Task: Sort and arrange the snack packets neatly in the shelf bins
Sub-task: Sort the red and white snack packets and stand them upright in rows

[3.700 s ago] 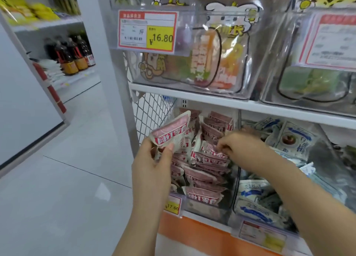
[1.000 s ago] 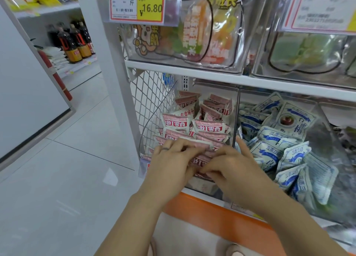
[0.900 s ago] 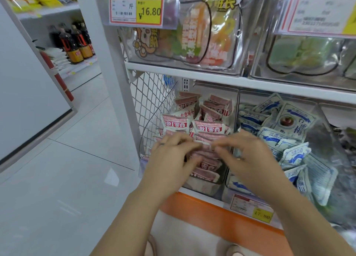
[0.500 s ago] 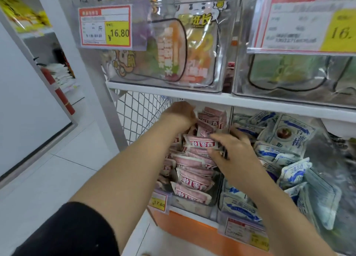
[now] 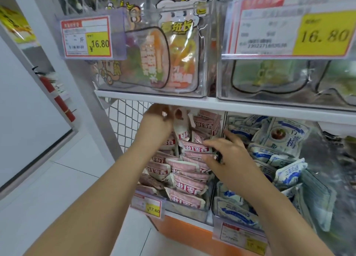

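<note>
Several pink snack packets fill a clear bin on the lower shelf. My left hand reaches deep to the back of that bin, just under the upper shelf board, and grips the top of one upright pink-and-white packet. My right hand lies on the pile at the bin's right side, fingers spread over a pink packet and pressing it down. The neighbouring bin on the right holds several blue-and-white packets.
The white upper shelf board sits close above my left hand, carrying clear bins of colourful and green snacks. Price tags hang on bin fronts. A wire mesh side panel closes the shelf's left end. White tiled floor lies at left.
My left hand has gone from the front of the pile to the back of the bin and taken hold of an upright packet. The right hand stays on the pile's right side.
</note>
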Available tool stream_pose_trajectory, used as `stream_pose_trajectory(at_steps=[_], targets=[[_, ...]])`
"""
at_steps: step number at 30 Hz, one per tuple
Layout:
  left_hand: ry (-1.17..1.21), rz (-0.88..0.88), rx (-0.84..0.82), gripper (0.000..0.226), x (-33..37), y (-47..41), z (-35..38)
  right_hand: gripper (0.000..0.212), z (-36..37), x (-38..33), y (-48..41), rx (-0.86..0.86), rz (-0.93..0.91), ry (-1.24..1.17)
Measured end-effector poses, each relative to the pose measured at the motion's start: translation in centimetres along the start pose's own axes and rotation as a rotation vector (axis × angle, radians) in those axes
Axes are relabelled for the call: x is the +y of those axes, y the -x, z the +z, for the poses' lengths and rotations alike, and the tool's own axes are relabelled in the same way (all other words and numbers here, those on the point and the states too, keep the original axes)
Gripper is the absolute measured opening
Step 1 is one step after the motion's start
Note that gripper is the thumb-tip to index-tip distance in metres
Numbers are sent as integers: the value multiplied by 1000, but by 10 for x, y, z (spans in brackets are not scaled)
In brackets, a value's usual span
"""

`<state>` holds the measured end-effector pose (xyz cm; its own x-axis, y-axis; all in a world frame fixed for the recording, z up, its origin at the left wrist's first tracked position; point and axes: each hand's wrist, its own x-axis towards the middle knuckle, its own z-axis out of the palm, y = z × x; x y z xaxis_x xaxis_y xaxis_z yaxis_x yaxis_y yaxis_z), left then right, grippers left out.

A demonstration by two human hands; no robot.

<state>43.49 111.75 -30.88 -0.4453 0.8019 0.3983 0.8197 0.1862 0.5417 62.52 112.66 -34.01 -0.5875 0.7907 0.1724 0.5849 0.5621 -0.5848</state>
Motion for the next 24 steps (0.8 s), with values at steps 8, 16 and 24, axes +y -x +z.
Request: stream_pose_trajectory(at_steps=[8, 16, 24], targets=[[951, -392, 200, 14, 18, 64, -15, 46, -5, -12, 8, 208, 54, -220], [1122, -331, -244, 12, 34, 79, -4, 14, -9, -20, 16, 299, 218, -874], [95, 30, -332, 13, -7, 38, -11, 13, -9, -5, 5, 397, 348, -894]])
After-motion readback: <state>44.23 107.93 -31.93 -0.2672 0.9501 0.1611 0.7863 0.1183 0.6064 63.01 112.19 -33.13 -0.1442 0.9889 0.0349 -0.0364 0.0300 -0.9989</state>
